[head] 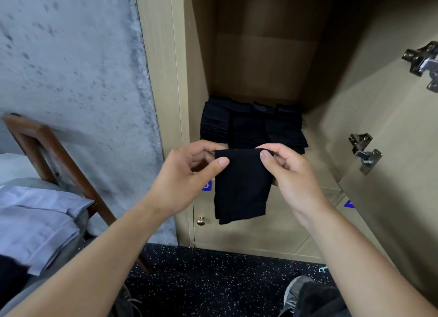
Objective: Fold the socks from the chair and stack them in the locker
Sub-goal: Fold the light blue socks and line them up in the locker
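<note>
In front of an open beige wood-grain locker (163,79), a person holds a folded black fabric sock (241,184) up by its top edge, seen from the head camera. The left hand (187,174) pinches the upper left corner between thumb and curled fingers, the thumb lying on the near face of the cloth. The right hand (291,174) pinches the upper right corner the same way, thumb in front, fingers curled behind. The sock hangs down between the two hands, its long axis running near vertical, the folded top edge level and the loose ends pointing at the floor; it hangs clear of the locker shelf, in front of the compartment's lower lip.

Inside the compartment, on its floor, lies a row of folded black socks in stacks (251,124), set side by side and touching, just behind the hands. The locker's door (391,139) stands open at right, with two metal hinges (365,150) on its inner face. Below the open compartment a closed lower door carries a small brass knob (201,220).

At left stands a brown wooden chair (47,146) against a grey mottled wall (71,68), with pale lilac folded cloth (40,222) on its seat. A dark speckled floor (201,281) lies below, with a grey shoe (294,290) at lower right.
</note>
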A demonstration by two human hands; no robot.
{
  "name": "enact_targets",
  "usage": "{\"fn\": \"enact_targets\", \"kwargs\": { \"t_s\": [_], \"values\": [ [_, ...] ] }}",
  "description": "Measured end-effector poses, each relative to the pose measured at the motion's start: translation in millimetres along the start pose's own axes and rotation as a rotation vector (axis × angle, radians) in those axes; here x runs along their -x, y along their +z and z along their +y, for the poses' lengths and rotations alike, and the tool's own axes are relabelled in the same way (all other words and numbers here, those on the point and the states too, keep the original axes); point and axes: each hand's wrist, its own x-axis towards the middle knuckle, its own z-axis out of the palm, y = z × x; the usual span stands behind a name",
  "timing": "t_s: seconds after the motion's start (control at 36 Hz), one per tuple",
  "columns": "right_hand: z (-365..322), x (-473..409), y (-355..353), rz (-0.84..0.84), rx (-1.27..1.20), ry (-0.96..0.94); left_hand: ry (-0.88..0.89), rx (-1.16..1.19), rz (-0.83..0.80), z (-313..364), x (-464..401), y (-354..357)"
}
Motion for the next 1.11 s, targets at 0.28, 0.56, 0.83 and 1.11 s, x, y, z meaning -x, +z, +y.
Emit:
{"fn": "enact_targets", "kwargs": {
  "t_s": [0.28, 0.56, 0.83, 1.11],
  "values": [
    [-2, -1, 3, 0.052, -0.08, 0.073, -0.126, 0.009, -0.214, -4, 4, 4],
    [2, 1, 8, -0.117, -0.007, 0.051, -0.174, 0.132, 0.095, -10, -2, -1],
    [2, 3, 9, -0.117, 0.054, 0.074, -0.166, 0.111, -0.028, -9, 1, 1],
    [12, -2, 8, -0.075, 0.061, 0.179, -0.245, 0.098, -0.009, -19, -1, 7]
  ]
}}
